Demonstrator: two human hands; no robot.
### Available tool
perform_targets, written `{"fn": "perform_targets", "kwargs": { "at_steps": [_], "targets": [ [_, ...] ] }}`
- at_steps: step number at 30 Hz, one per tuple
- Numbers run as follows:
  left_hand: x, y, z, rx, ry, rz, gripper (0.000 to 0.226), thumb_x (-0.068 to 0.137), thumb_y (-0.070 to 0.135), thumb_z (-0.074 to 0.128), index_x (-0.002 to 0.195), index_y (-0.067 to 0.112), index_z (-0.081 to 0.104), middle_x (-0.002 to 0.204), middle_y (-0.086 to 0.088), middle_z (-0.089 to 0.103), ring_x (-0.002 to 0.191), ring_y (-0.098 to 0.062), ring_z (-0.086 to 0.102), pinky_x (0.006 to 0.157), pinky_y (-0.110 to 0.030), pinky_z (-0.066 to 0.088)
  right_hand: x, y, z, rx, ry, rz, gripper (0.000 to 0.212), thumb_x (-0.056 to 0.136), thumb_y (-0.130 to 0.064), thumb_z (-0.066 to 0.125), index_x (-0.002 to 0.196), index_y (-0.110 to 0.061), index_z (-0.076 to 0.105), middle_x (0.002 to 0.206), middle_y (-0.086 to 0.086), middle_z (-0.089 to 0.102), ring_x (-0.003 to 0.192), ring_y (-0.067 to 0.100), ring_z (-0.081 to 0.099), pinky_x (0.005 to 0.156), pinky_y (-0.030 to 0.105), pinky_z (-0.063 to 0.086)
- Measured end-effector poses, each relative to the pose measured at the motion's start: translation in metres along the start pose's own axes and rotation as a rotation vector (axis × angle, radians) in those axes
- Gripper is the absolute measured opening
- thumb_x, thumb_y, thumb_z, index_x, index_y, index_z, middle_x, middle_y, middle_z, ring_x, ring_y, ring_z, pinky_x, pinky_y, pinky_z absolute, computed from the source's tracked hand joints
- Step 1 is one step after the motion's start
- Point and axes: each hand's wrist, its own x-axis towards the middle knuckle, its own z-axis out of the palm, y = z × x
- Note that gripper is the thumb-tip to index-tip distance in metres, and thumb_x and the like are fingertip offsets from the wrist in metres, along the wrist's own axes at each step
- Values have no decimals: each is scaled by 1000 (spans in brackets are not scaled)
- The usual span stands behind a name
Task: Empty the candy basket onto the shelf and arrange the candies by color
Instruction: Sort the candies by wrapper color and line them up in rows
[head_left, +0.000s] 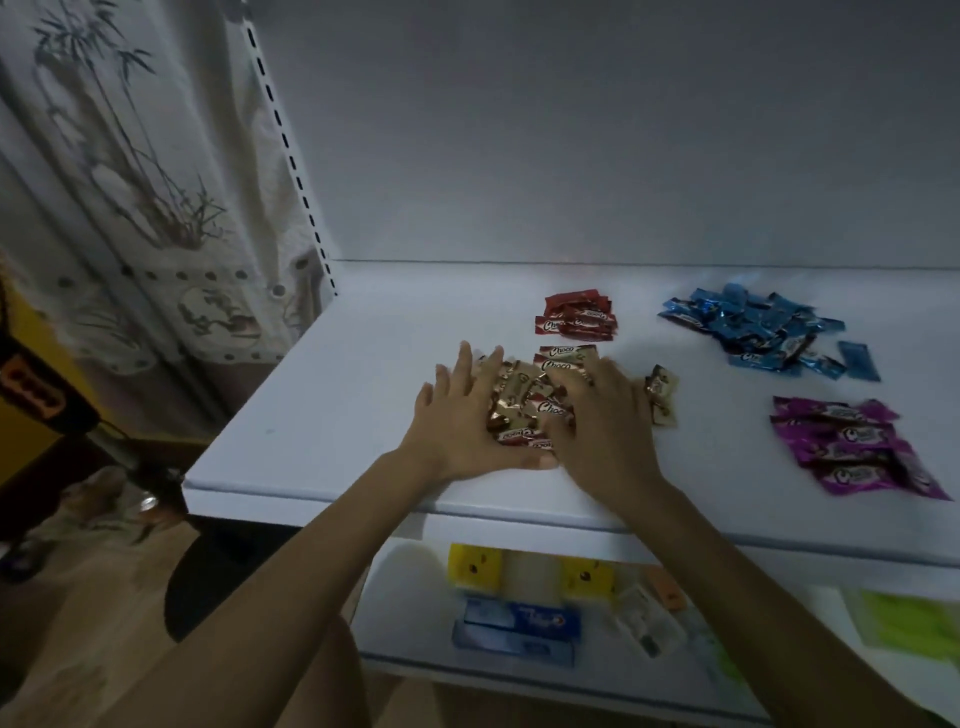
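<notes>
Dim light; grey wall (571, 130) behind, bamboo-print curtain (130, 182) left, wooden floor (93, 597).

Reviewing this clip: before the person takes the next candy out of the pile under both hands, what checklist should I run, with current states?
1. Mixed pile sorted by colour: not ok, gold and red wrappers lie together.
2. Red group one colour only: ok.
3. Blue group and purple group kept apart: ok.
4. Left hand and right hand free to pick: ok, both rest on the pile with fingers spread.
5. Gold candy right of the right hand placed in a group: not ok, it lies alone.
6. Basket emptied: cannot tell, it is out of view.
</notes>
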Motion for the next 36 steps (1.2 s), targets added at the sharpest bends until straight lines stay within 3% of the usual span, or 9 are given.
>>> {"fn": "perform_targets", "kwargs": {
  "at_steps": [5,8,12,16,19,23,26,32,36],
  "targets": [
    [14,-21,6,-80,110,211,113,51,90,44,147,32,32,150,0,39,137,-22,37,109,-52,32,4,-27,15,-88,60,72,40,97,-35,39,137,-30,46,149,7,33,141,27,22,114,50,4],
    [18,-28,9,-150,172,330,89,65,81,47,135,26,53,129,-2,59,115,-25,57,95,-47,47,4,-28,18,-108,48,103,59,91,-46,15,137,-29,48,149,10,36,141,30,24,114,51,10],
    [16,-31,12,-208,141,369,74,77,69,41,133,22,56,130,-7,57,115,-30,53,98,-44,42,2,-23,19,-158,0,100,74,84,-52,3,142,-28,41,153,11,29,144,30,15,115,49,0],
    [18,-38,7,-316,155,378,39,90,28,57,126,13,63,119,-16,59,108,-36,53,92,-33,38,-1,-28,18,-223,32,109,68,88,-50,10,139,-23,46,148,13,38,141,33,23,115,52,0],
    [14,-35,-2,-369,166,362,34,91,8,58,124,10,63,116,-18,59,108,-34,54,88,-29,37,-2,-33,15,-248,71,124,59,91,-42,22,135,-16,50,139,16,47,135,37,34,114,52,4],
    [13,-35,-7,-432,185,309,31,93,10,54,123,10,61,110,-16,60,101,-29,56,75,-23,34,-5,-38,14,-270,163,106,44,88,-25,43,127,-7,55,126,18,56,121,41,47,110,54,23],
    [19,-35,-8,-472,194,261,26,96,16,52,120,9,60,103,-15,62,96,-28,57,70,-25,32,-4,-41,13,-242,187,49,44,84,-19,43,122,-2,57,122,19,57,112,38,52,101,44,36],
    [19,-41,-10,-654,244,242,24,98,12,51,118,8,62,106,-11,68,97,-24,62,82,-29,46,-3,-33,19,-269,166,-73,43,85,-19,40,120,-8,63,124,18,59,113,36,54,99,43,40],
    [21,-42,-17,-746,170,179,21,99,23,53,112,15,66,105,-2,70,92,-13,63,84,-24,48,-2,-34,19,-268,189,-90,41,85,-18,40,117,-9,65,119,19,61,108,36,57,94,42,43]
  ]
}}
